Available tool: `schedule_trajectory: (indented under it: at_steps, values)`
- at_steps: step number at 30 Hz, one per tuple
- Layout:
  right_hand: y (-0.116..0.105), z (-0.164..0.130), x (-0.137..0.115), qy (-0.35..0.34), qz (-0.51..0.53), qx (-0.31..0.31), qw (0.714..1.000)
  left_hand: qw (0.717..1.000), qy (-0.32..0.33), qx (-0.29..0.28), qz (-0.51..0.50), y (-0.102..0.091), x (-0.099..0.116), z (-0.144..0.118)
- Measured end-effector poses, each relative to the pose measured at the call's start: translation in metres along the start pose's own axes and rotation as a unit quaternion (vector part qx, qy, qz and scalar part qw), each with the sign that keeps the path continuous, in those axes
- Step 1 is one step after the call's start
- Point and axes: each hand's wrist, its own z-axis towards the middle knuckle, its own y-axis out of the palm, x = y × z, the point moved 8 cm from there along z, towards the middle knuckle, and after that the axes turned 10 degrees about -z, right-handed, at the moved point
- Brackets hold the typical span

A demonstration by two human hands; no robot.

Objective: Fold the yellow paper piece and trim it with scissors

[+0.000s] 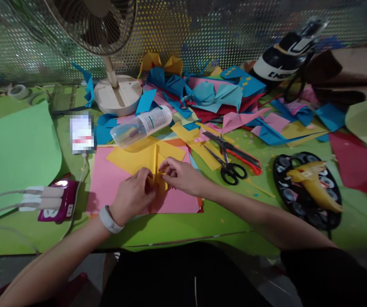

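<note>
Black shirt [170, 277] nearest; L hand [135, 189] & R hand [179, 175] pinch yellow paper [155, 158]; prob. light, creases easily; I'd grip folded edge.

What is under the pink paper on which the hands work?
Red paper shows at the lower right corner of the pink paper. The rest underneath is covered by the pink paper, so I cannot tell what is there.
</note>
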Motion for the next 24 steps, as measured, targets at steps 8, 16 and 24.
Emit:
schedule_trajectory:
  at_steps: [8, 16, 24]
  values:
    - [-0.004, 0.0, -0.007, -0.035, -0.095, 0.006, 0.995, 0.998, 0.001, -0.003, -0.069, -0.003, 0.002, 0.001]
    - [-0.006, 0.004, -0.007, -0.065, -0.078, -0.079, 0.992, 0.946, 0.285, 0.0, 0.158, 0.002, 0.039, -0.008]
    - [-0.009, -0.005, 0.005, 0.002, -0.054, -0.015, 0.998, 0.93, 0.31, -0.003, 0.199, 0.011, 0.04, -0.013]
